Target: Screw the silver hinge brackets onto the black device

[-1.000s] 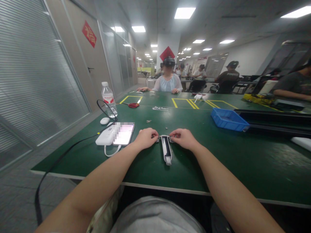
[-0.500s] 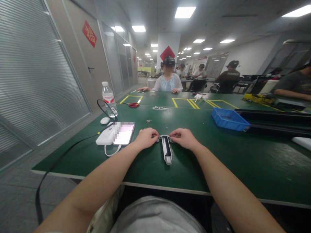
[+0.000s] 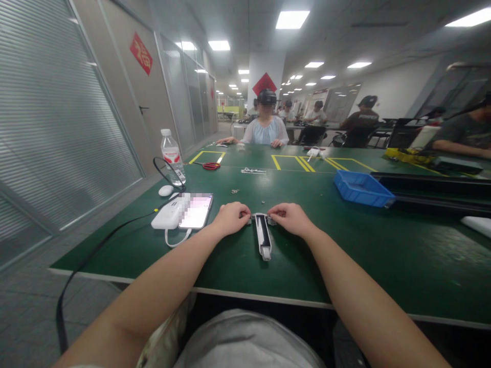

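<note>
A long, narrow white piece with a black top (image 3: 263,234) lies on the green table (image 3: 230,266), its narrow white end pointing at me. At its far end, thin parts stick out to both sides. My left hand (image 3: 233,217) has thumb and fingers pinched on the left side part, and my right hand (image 3: 288,217) pinches the right one. Both hands rest low, close to the tabletop. Small pale bits show under the fingertips, too small to name. A tiny metal ring or nut (image 3: 263,202) lies just beyond the piece.
Left are a smartphone (image 3: 196,210), a white power bank (image 3: 169,213) with a cable, a white mouse-like object (image 3: 166,190) and a water bottle (image 3: 171,156). Small metal bits (image 3: 235,191) and red-handled scissors (image 3: 210,166) lie farther back. A blue tray (image 3: 362,189) stands right. A person (image 3: 264,128) sits opposite.
</note>
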A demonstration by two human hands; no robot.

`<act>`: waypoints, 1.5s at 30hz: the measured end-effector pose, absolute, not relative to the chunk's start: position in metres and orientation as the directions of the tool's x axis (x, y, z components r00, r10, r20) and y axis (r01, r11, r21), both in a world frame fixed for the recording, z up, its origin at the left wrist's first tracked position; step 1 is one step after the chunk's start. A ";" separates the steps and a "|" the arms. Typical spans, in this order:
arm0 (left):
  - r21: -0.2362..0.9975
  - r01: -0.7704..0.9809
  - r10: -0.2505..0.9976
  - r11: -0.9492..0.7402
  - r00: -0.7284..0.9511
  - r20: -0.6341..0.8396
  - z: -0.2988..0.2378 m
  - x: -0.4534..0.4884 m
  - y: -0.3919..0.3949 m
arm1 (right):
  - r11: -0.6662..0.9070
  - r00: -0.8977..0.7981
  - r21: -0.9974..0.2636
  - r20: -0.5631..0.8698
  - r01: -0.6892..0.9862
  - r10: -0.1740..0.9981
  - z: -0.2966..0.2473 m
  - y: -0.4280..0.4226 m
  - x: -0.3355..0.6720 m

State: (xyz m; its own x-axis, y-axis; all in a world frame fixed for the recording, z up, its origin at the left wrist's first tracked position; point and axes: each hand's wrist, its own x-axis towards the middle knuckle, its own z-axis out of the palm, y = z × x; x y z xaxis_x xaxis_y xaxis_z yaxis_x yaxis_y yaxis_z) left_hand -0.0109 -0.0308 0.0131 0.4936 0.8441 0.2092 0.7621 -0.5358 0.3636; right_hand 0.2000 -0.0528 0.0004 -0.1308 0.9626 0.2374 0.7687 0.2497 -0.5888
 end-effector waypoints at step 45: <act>0.367 0.759 0.843 -0.538 0.498 0.204 0.014 -0.011 -0.031 | 0.214 -0.095 -0.685 0.208 0.696 0.974 -0.002 -0.053 0.200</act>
